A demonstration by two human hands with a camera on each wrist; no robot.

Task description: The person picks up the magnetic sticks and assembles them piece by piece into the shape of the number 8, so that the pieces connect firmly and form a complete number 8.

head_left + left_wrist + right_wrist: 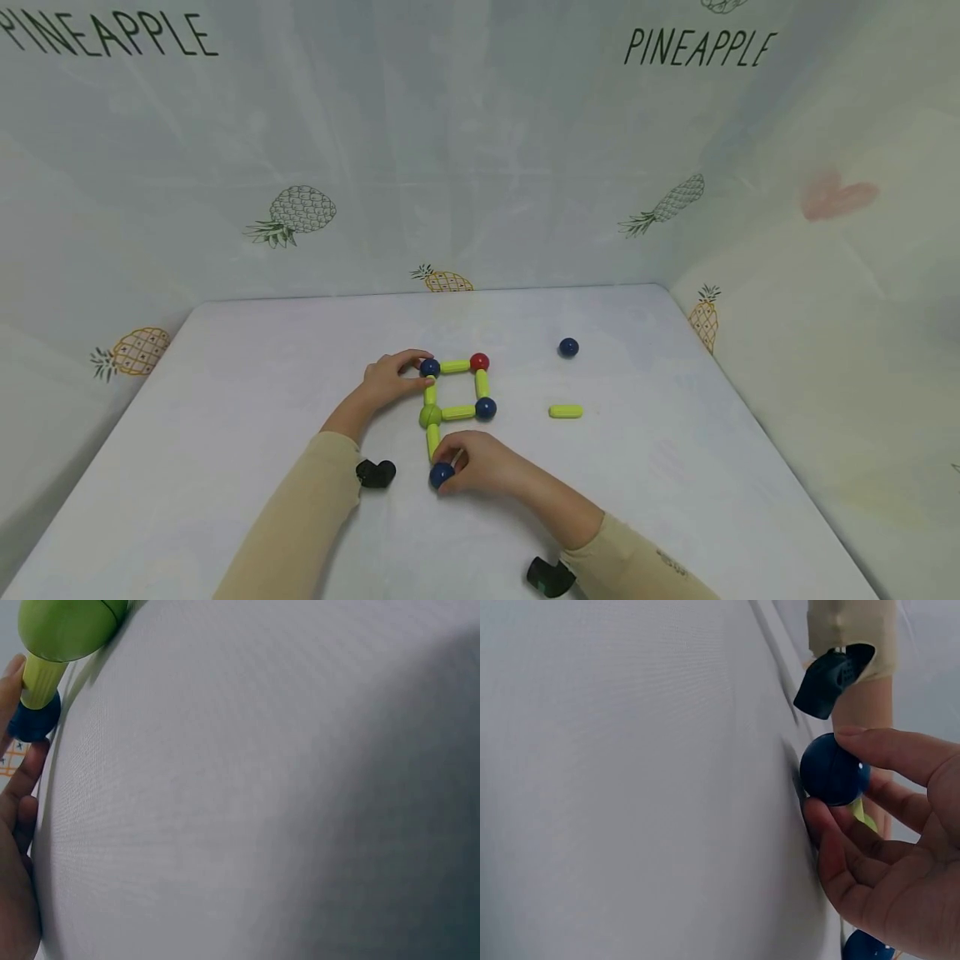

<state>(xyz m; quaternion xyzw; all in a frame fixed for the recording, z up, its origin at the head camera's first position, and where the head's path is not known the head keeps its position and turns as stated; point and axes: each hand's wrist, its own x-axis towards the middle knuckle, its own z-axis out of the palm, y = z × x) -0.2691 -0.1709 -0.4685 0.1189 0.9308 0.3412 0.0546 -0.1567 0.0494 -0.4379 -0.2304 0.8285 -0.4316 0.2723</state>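
On the white table lies a square of yellow-green rods joined by balls: a red ball point(479, 362), a green ball point(431, 416), a blue ball point(486, 408) at the near right corner, and a blue ball point(430, 367) at the far left. My left hand point(386, 381) holds that far-left ball between thumb and fingers. From the green ball another rod point(433, 440) points toward me. At its near end my right hand point(483, 462) pinches a blue ball point(834, 771); fingers partly hide where rod and ball meet.
A loose blue ball point(568, 347) and a loose yellow-green rod point(566, 412) lie to the right of the square. Black wrist cameras point(376, 474) stick out from both sleeves. Behind the table point(262, 350) hangs a pineapple-print cloth point(480, 150).
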